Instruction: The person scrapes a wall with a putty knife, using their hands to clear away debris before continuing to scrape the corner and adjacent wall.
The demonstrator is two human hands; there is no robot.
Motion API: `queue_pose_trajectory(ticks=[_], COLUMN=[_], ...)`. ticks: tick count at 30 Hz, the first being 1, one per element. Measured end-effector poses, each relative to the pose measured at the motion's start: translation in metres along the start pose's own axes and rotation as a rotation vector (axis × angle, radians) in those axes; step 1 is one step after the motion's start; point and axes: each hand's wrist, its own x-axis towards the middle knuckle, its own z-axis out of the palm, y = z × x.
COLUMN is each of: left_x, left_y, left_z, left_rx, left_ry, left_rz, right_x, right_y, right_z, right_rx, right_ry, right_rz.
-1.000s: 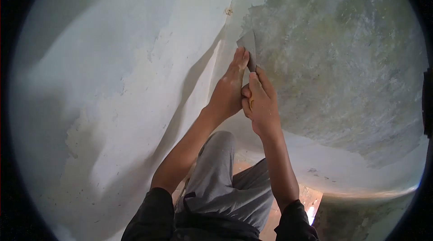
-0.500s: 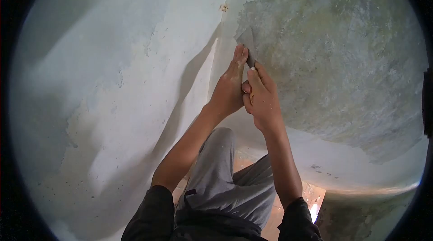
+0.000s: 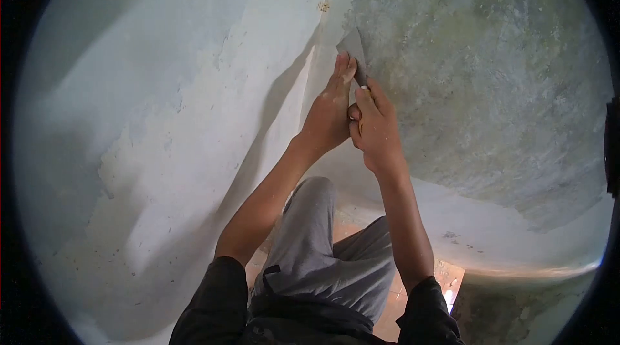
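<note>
My right hand [image 3: 378, 122] is wrapped round the handle of a scraper, whose grey metal blade [image 3: 353, 44] points up and lies against the wall near the corner. Most of the handle is hidden in the fist. The fingers of my left hand [image 3: 329, 112] are stretched out, their tips resting on the lower left part of the blade. Both hands are side by side, close together. Beside the blade, on the right, begins the rough grey-green patch [image 3: 465, 93] where the pale coating is gone from the wall.
A pale wall [image 3: 161, 151] with scuffs and peeled spots fills the left side, meeting the other wall at a corner line. A small brown spot [image 3: 323, 6] marks that corner. Below are my legs in grey trousers [image 3: 310, 248] and a tiled floor [image 3: 445, 277] with bits on it.
Both hands and the scraper blade have slid a short way up the wall. The grip of the right hand and the placing of the left fingers stay the same.
</note>
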Motion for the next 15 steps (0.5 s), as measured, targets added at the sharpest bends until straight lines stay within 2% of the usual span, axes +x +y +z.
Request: queue_pose_trajectory(ticks=[3,6,8,15], left_x=[0.006,-0.007,0.005,0.008], left_y=[-0.005,-0.003,-0.004,0.001], left_z=[-0.002,0.002,0.001,-0.006], left_rx=[0.025,0.032,0.017,0.007], left_ry=[0.004,0.002,0.021,-0.005], left_rz=[0.025,0.026,0.065,-0.003], right_x=[0.004,0.002,-0.005,0.002], right_y=[-0.003,0.007,-0.005,-0.01], right_z=[0.004,0.0,-0.002,0.003], right_rx=[0.014,-0.048,0.004,-0.005], right_ry=[-0.009,0.085,-0.013,-0.025], right_rz=[0.002,-0.006,0.033,0.013])
